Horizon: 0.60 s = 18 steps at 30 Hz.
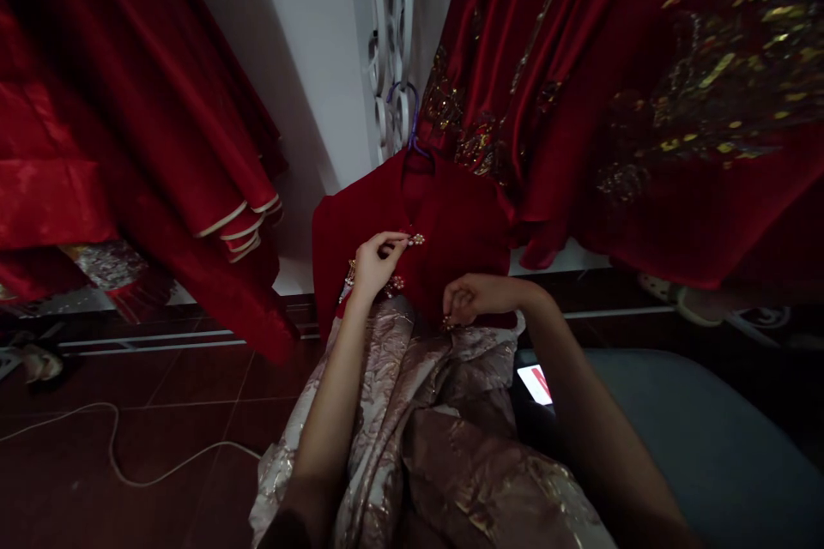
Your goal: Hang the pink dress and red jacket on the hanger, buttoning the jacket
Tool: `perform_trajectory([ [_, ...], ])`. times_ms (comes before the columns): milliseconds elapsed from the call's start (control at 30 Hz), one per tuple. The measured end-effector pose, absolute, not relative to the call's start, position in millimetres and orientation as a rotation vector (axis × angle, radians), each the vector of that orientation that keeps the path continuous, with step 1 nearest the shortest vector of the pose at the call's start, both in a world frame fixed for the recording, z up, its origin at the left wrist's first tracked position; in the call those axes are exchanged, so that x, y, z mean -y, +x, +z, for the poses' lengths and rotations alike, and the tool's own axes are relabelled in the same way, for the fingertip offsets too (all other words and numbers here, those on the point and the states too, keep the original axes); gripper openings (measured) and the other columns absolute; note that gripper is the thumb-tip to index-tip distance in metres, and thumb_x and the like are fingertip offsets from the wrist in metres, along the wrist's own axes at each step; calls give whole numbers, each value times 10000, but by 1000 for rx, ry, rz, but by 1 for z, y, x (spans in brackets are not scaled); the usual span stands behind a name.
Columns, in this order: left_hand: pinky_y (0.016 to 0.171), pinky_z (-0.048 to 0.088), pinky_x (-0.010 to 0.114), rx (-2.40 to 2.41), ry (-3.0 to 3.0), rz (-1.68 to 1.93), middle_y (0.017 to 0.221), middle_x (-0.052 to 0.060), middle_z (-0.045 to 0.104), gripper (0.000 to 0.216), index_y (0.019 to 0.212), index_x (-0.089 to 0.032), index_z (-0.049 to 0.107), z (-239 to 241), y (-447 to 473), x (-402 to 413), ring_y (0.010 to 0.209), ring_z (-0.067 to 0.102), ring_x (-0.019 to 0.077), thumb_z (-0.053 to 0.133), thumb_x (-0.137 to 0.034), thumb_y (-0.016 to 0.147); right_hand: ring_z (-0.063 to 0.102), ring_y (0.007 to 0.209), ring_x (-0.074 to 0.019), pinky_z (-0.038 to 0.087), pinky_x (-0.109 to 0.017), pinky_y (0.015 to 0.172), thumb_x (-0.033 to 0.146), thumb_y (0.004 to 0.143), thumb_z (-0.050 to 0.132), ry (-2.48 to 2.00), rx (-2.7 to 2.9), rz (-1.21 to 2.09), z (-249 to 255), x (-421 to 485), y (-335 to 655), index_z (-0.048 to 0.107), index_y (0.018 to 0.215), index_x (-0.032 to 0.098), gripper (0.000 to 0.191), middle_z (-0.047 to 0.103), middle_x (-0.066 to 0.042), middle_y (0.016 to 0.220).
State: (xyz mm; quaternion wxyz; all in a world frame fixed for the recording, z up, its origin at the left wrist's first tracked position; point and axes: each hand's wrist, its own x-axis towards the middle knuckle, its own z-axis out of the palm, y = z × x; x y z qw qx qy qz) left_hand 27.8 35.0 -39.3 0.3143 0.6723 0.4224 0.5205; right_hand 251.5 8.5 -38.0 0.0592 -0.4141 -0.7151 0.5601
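A red jacket point(469, 223) hangs in front of me on a purple hanger point(415, 116). My left hand point(378, 262) is at the jacket's front, thumb and forefinger pinched on a small pearl-beaded ornament point(418, 239). Just below those fingers lies another beaded ornament point(395, 283), and gold and pearl beading point(349, 276) shows left of the wrist. Lower and to the right, my right hand point(469, 298) is closed against the jacket, its fingers curled. A few beads point(446, 323) show under its fingertips; what it grips is hidden. Shiny beige-brown patterned fabric point(412, 395) drapes below both hands.
Red garments point(193, 120) hang at left, and gold-sequined red ones point(727, 77) at right. The hanger hooks onto a white metal scroll frame point(392, 26). A grey padded seat point(682, 420) and a lit screen point(536, 383) are at lower right. A white cable point(160, 480) crosses the floor.
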Motion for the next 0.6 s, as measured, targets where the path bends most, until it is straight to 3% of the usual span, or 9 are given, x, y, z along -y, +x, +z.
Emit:
perform_trajectory([
  [133, 783, 428, 254, -1419, 2395, 1044, 969, 67, 601, 243, 1036, -220, 646, -19, 35, -41, 898, 563, 172, 551, -328, 840, 643, 661, -141, 512, -228, 582, 235, 599, 698, -1280, 2186, 1685, -36, -6, 255, 664, 793, 154, 213, 706, -43, 750],
  [333, 846, 435, 310, -1530, 2806, 694, 1019, 138, 562, 206, 999, -142, 611, -10, 40, -55, 1065, 484, 242, 455, -185, 871, 655, 685, -149, 517, -241, 611, 225, 600, 685, -1287, 2228, 1688, -29, -2, 264, 668, 808, 161, 218, 710, -46, 772],
  [467, 963, 397, 407, -1213, 2955, 772, 1076, 166, 560, 192, 913, -113, 617, 1, 40, -62, 1147, 448, 274, 437, -121, 849, 658, 748, -156, 514, -250, 664, 345, 656, 680, -1280, 2206, 1610, -21, -1, 266, 682, 915, 163, 317, 710, -60, 844],
  [600, 1101, 213, 539, -913, 3099, 881, 1078, 123, 575, 178, 962, -127, 591, 10, 36, -61, 1122, 481, 251, 455, -169, 854, 639, 872, -172, 495, -271, 775, 442, 700, 655, -1298, 2197, 1452, -10, 2, 269, 639, 1074, 149, 476, 689, -93, 983],
])
